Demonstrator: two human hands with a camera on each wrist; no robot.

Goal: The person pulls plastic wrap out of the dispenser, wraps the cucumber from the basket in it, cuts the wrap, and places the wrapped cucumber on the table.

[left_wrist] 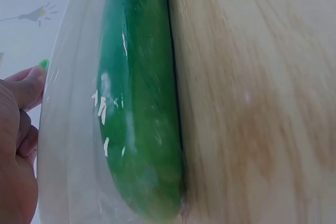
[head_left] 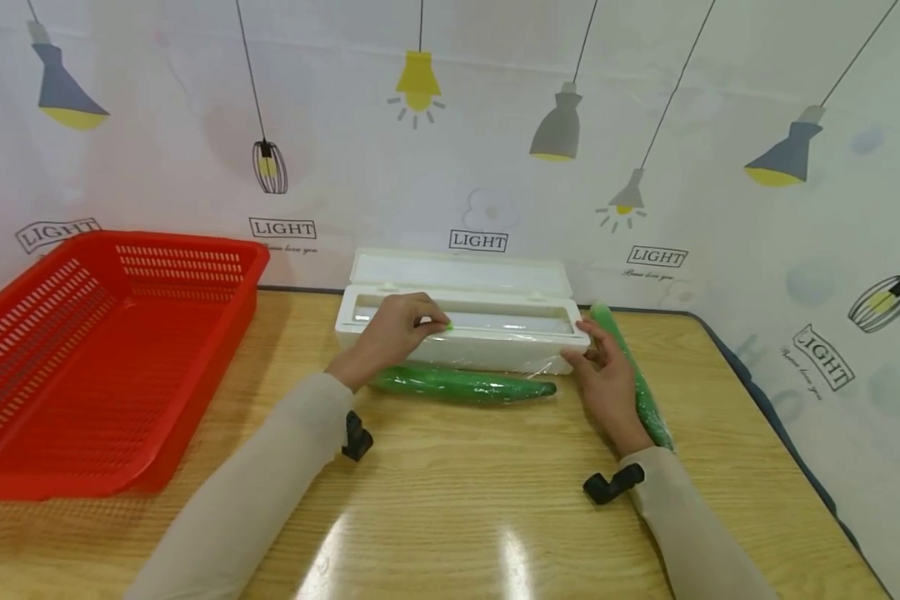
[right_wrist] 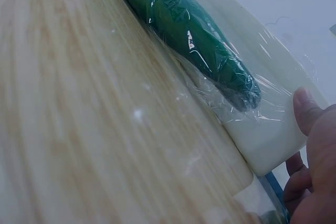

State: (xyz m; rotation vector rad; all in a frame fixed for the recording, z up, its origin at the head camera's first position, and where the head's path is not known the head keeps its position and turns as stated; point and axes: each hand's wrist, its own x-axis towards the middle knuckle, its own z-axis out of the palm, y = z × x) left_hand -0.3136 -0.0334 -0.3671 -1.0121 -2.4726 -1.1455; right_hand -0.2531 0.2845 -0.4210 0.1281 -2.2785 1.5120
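Observation:
A white cling film dispenser (head_left: 457,350) stands at the back of the table with its lid raised. My left hand (head_left: 396,333) pinches a small bright green tab (left_wrist: 44,64) at the dispenser's front top edge. At the other end, my right hand (head_left: 607,379) grips the dispenser's right corner, thumb (right_wrist: 305,109) on the front face. Clear film drapes down the front and over a green cucumber (head_left: 465,385) lying along the dispenser's base. Just right of my right hand lies a second cucumber (head_left: 648,408) wrapped in film, partly hidden by that hand.
On the left sits a large red plastic basket (head_left: 157,433) with slotted walls. A patterned wall covering (head_left: 330,167) rises right behind the dispenser. The wooden table (head_left: 450,500) has a dark edge on the right.

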